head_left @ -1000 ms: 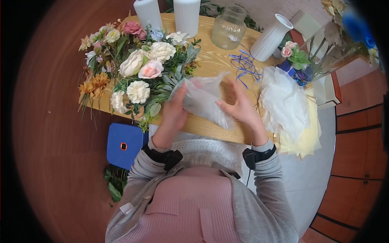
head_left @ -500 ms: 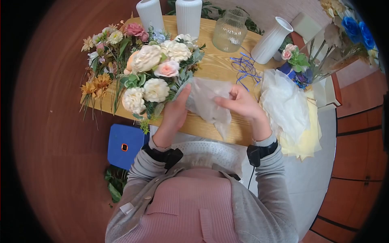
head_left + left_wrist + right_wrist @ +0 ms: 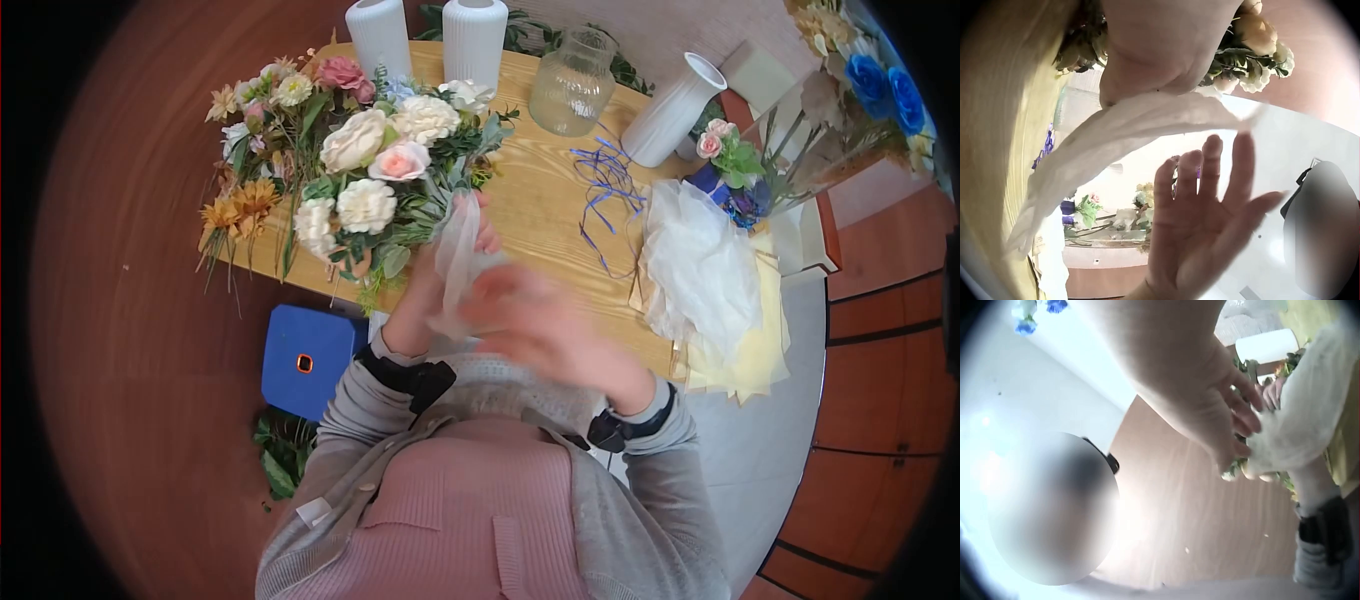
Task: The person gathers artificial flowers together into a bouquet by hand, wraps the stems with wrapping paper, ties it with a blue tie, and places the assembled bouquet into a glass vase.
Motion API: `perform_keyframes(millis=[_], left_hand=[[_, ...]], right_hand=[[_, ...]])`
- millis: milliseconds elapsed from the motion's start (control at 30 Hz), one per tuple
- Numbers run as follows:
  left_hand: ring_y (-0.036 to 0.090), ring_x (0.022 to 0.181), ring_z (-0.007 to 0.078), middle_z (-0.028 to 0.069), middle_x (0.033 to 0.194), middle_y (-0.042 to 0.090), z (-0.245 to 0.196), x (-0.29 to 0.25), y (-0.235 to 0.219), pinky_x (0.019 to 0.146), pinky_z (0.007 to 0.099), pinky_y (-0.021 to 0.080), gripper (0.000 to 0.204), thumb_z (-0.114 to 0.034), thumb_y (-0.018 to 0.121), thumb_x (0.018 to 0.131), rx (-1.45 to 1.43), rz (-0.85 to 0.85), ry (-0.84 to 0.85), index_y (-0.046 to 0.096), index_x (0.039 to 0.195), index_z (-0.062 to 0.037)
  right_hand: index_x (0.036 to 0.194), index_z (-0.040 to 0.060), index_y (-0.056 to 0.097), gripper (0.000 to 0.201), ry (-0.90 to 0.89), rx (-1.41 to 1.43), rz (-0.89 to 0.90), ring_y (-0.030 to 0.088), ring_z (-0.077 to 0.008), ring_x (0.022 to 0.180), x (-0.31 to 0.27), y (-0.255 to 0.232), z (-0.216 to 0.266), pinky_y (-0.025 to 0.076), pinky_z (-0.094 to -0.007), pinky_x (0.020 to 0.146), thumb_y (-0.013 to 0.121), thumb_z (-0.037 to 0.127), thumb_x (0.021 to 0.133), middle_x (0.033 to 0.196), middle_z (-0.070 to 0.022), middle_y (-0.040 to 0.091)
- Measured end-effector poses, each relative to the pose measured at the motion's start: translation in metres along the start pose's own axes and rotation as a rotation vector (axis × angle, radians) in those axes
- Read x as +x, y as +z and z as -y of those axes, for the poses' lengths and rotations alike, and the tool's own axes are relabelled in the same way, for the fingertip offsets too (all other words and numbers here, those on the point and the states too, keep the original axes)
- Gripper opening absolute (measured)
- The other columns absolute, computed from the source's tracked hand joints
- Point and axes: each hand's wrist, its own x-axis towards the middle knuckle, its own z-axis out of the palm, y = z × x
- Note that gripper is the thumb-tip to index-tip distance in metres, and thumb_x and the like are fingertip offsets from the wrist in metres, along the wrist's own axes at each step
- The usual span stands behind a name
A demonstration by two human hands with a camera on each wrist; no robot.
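Observation:
My left hand (image 3: 424,285) grips the bouquet (image 3: 398,160) of white and pale pink flowers low down, where a thin white wrapping sheet (image 3: 458,262) lies round the stems. Its fingertips (image 3: 488,236) show beyond the sheet's right side; the stems inside are hidden. Blurred by motion, my right hand (image 3: 525,312) is just right of the sheet's lower end. In the left wrist view the right hand (image 3: 1197,231) has its fingers spread and fairly straight, one fingertip right at the sheet's edge. The right wrist view has the sheet (image 3: 1300,412) hanging beside those fingers.
Loose flowers (image 3: 240,205) lie left of the bouquet. White vases (image 3: 475,45) and a glass vase (image 3: 573,85) stand at the back. Blue ribbon (image 3: 605,180), a white gauze heap (image 3: 700,260) and yellow sheets (image 3: 765,320) lie to the right. A blue stool (image 3: 312,360) stands below the table.
The right hand has come away from the sheet's right part, moving down and toward the body, with its fingers opening. The sheet has folded in narrower against the left hand, which keeps its grip.

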Motion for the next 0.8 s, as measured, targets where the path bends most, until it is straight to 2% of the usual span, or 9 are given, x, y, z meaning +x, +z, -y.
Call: perform_keyframes(millis=[67, 167, 233, 367, 467, 567, 667, 733, 800], left_hand=[[0.042, 0.065, 0.0132, -0.0003, 0.07, 0.043, -0.002, -0.002, 0.007, 0.063, 0.0254, 0.038, 0.045, -0.049, 0.044, 0.097, 0.021, -0.07, -0.035, 0.048, 0.113, -0.0065], [0.044, 0.067, 0.0125, -0.0013, 0.072, 0.045, -0.004, -0.002, 0.016, 0.065, 0.0259, 0.039, 0.05, -0.059, 0.044, 0.092, 0.051, -0.041, -0.084, 0.051, 0.098, -0.0096], [0.045, 0.07, 0.0113, -0.0029, 0.074, 0.045, -0.009, -0.007, 0.027, 0.068, 0.0259, 0.04, 0.053, -0.066, 0.043, 0.088, 0.429, -0.251, -0.097, 0.05, 0.086, -0.0129], [0.047, 0.076, 0.01, -0.0038, 0.079, 0.049, -0.012, -0.014, 0.021, 0.071, 0.0257, 0.041, 0.058, -0.07, 0.041, 0.085, 0.231, -0.201, -0.179, 0.052, 0.086, -0.0135], [0.048, 0.08, 0.0096, -0.0029, 0.085, 0.051, -0.012, -0.011, 0.023, 0.071, 0.0258, 0.041, 0.062, -0.073, 0.04, 0.083, 0.198, -0.139, -0.086, 0.054, 0.092, -0.0129], [0.04, 0.078, 0.0106, -0.0051, 0.076, 0.035, -0.015, -0.005, 0.03, 0.073, 0.0279, 0.036, 0.063, -0.077, 0.041, 0.078, 0.3, -0.018, -0.022, 0.04, 0.084, -0.0145], [0.046, 0.089, 0.0134, -0.0043, 0.084, 0.042, -0.015, -0.008, 0.022, 0.083, 0.0303, 0.039, 0.065, -0.077, 0.048, 0.075, 0.272, -0.074, -0.079, 0.043, 0.09, -0.0134], [0.05, 0.097, 0.0101, -0.0016, 0.097, 0.052, -0.015, -0.005, 0.017, 0.085, 0.0275, 0.042, 0.06, -0.065, 0.059, 0.081, 0.189, 0.076, -0.123, 0.049, 0.108, -0.0113], [0.05, 0.099, 0.0111, -0.001, 0.101, 0.051, -0.016, -0.006, 0.016, 0.087, 0.0286, 0.042, 0.057, -0.061, 0.062, 0.081, 0.217, 0.069, -0.138, 0.047, 0.106, -0.0121]], right_hand=[[0.109, -0.0012, 0.059, 0.023, 0.289, -0.215, -0.412, 0.059, -0.0292, 0.092, -0.001, -0.021, -0.016, 0.046, -0.036, 0.082, 0.054, 0.016, 0.094, 0.104, -0.0161, 0.056], [0.124, -0.0022, 0.049, 0.035, 0.454, 0.034, -0.46, 0.058, -0.0259, 0.098, 0.01, 0.003, -0.059, 0.044, -0.0343, 0.087, 0.045, 0.023, 0.1, 0.104, -0.0169, 0.058], [0.127, -0.0022, 0.044, 0.037, 0.43, 0.137, -0.38, 0.058, -0.0257, 0.097, 0.014, 0.016, -0.056, 0.044, -0.0343, 0.087, 0.043, 0.025, 0.101, 0.103, -0.0173, 0.059], [0.119, -0.0035, 0.044, 0.034, 0.478, 0.255, -0.309, 0.06, -0.0304, 0.093, 0.02, 0.027, -0.048, 0.046, -0.0357, 0.083, 0.043, 0.026, 0.101, 0.098, -0.0178, 0.061], [0.11, -0.003, 0.045, 0.03, 0.438, 0.183, -0.345, 0.062, -0.0359, 0.09, 0.016, 0.037, -0.051, 0.048, -0.0383, 0.078, 0.051, 0.023, 0.097, 0.096, -0.0195, 0.063], [0.109, -0.0005, 0.046, 0.032, 0.419, 0.091, -0.382, 0.062, -0.041, 0.089, 0.015, 0.044, -0.055, 0.049, -0.0419, 0.074, 0.06, 0.02, 0.09, 0.099, -0.0223, 0.062], [0.111, 0.0007, 0.046, 0.038, 0.436, -0.026, -0.419, 0.062, -0.0424, 0.087, 0.016, 0.043, -0.05, 0.051, -0.0447, 0.07, 0.066, 0.019, 0.084, 0.099, -0.0234, 0.063], [0.112, 0.0009, 0.046, 0.04, 0.451, -0.11, -0.426, 0.063, -0.0416, 0.085, 0.014, 0.042, -0.049, 0.051, -0.0455, 0.068, 0.067, 0.019, 0.083, 0.098, -0.0235, 0.063], [0.114, 0.0023, 0.047, 0.044, 0.495, -0.144, -0.411, 0.064, -0.0406, 0.079, 0.011, 0.041, -0.054, 0.051, -0.0466, 0.064, 0.068, 0.02, 0.08, 0.091, -0.0225, 0.064]])
